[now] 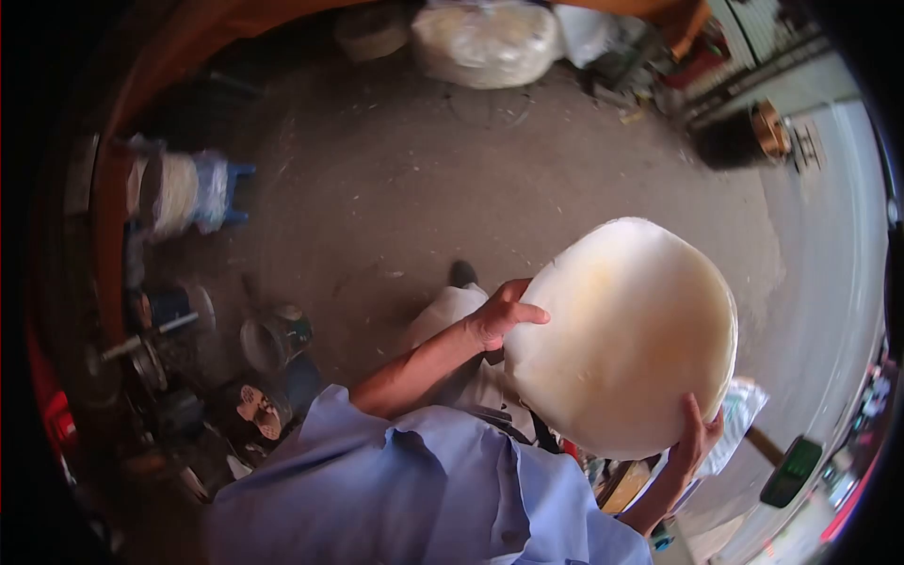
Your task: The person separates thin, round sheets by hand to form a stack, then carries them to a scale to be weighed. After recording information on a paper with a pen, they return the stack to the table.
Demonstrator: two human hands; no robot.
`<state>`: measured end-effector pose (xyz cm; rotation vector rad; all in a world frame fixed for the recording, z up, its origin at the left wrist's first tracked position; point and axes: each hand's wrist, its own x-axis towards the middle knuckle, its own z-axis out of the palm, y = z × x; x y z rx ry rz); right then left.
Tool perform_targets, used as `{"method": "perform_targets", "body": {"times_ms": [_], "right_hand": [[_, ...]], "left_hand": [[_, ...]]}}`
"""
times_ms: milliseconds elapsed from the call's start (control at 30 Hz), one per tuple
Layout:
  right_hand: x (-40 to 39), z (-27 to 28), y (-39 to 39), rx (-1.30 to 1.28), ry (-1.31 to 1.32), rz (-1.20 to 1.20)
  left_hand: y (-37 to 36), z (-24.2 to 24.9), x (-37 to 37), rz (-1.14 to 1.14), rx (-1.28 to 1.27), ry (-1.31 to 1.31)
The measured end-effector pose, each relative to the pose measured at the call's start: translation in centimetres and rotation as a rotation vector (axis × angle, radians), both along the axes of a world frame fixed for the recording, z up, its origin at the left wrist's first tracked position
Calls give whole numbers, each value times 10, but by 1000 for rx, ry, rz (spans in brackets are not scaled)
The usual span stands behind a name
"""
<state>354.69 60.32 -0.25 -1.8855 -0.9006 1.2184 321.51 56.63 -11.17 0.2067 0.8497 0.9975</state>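
A large, rounded, off-white pad point(621, 330), like a foam seat cushion with a faint yellowish patch, is held up in front of my body. My left hand point(504, 318) grips its left edge, the thumb lying on the upper face and the other fingers hidden underneath. At the lower right edge, my right hand point(699, 438) clasps the pad with one digit over the top face. The pad tilts towards me and covers part of the things below it.
A plastic-wrapped bundle of pale round pieces point(485, 42) stands at the far side. To the left, another wrapped stack point(184, 193) rests on a blue stool point(237, 193). Buckets point(268, 341) and tools crowd the lower left. A dark drum point(739, 137) stands upper right, and a mirror point(791, 471) lower right.
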Motion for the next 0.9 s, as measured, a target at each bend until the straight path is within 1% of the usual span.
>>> {"method": "perform_targets", "body": {"times_ms": [67, 167, 200, 267, 300, 333, 400, 433, 467, 567, 700, 767, 900], "right_hand": [[-57, 1, 26, 22, -8, 124], [-149, 7, 68, 70, -3, 275], [-149, 16, 84, 72, 0, 316], [-211, 16, 111, 86, 41, 393], [-274, 18, 135, 108, 70, 453], [-304, 15, 148, 144, 79, 500], [-367, 7, 179, 217, 100, 594], [-383, 14, 198, 229, 127, 639], [-419, 12, 213, 246, 152, 688], [-535, 19, 259, 236, 144, 828], [-686, 39, 292, 227, 126, 993], [-758, 44, 305, 228, 104, 1098], [-901, 55, 317, 256, 144, 1251]], "left_hand": [[-7, 1, -55, 108, 8, 33], [-9, 17, -139, 254, 5, 15], [-3, 30, -137, 294, -2, -5], [-3, 28, -187, 380, -1, 41], [2, 31, -243, 446, 14, 71], [5, 35, -270, 478, 4, 58], [12, 41, -321, 561, 21, 60], [21, 51, -330, 597, 19, 62], [25, 42, -358, 622, 7, 98], [41, 44, -435, 800, 64, 149], [44, 62, -534, 979, 72, 118], [35, 62, -582, 1039, 92, 133], [26, 81, -679, 1199, 76, 178]]}}
